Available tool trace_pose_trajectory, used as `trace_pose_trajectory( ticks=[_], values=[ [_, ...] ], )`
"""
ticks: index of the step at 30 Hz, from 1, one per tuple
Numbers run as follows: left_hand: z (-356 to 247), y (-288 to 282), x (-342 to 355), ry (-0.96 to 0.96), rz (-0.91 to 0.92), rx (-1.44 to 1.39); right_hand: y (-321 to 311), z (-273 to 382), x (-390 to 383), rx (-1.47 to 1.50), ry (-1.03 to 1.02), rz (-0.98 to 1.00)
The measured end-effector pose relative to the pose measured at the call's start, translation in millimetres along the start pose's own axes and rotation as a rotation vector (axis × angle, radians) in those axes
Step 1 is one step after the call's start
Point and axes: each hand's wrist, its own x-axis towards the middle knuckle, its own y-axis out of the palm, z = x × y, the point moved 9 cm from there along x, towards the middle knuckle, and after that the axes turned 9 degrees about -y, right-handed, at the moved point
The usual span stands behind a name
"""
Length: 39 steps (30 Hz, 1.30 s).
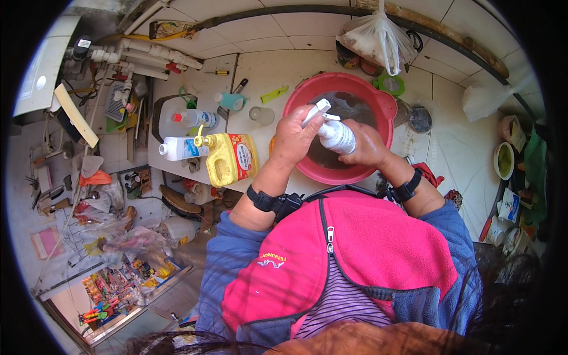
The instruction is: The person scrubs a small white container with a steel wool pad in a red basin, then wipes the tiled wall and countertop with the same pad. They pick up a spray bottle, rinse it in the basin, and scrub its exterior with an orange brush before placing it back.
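Note:
My left hand (296, 133) is closed on the top of a white spray bottle (336, 137), at what looks like its trigger head (316, 110). My right hand (361, 142) wraps round the bottle's body from the right, fingers partly hidden behind it. Both hands are over a red plastic basin (386, 109) holding dark, murky water (322, 158). Left of the basin stand a yellow jug with a pump (231, 157), a white bottle lying or leaning beside it (177, 148), a red-capped bottle (195, 118), a light-blue bottle (230, 101) and a clear glass (261, 115).
A pale tiled counter (426, 154) carries a dark lidded jar (421, 118) and a green container (390, 84). A white bag (378, 41) hangs above the basin. Pipes with red valves (148, 59) run at upper left. Clutter (112, 219) lies lower left; a bowl (503, 160) sits right.

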Motion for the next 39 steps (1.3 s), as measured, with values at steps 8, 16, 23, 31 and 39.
trace_pose_trajectory(
  ticks=[8,16,23,31,39],
  values=[
    [12.6,1.1,3.4,-0.173,0.090,-0.274,8.3,-6.4,-1.3,0.036,0.072,0.126],
    [3.1,-6.7,1.2,-0.039,-0.162,0.145,5.4,3.5,1.6,-0.098,0.080,0.100],
    [-8.4,-7.0,-2.3,0.075,-0.140,0.131,1.1,5.6,2.1,-0.121,0.079,0.079],
    [-20.9,-5.1,-8.3,0.209,-0.138,0.327,-0.5,9.8,1.5,-0.100,0.032,0.044],
    [-21.5,11.3,-7.5,0.144,0.160,-0.071,2.1,4.5,-5.3,-0.033,-0.019,0.031]
  ],
)
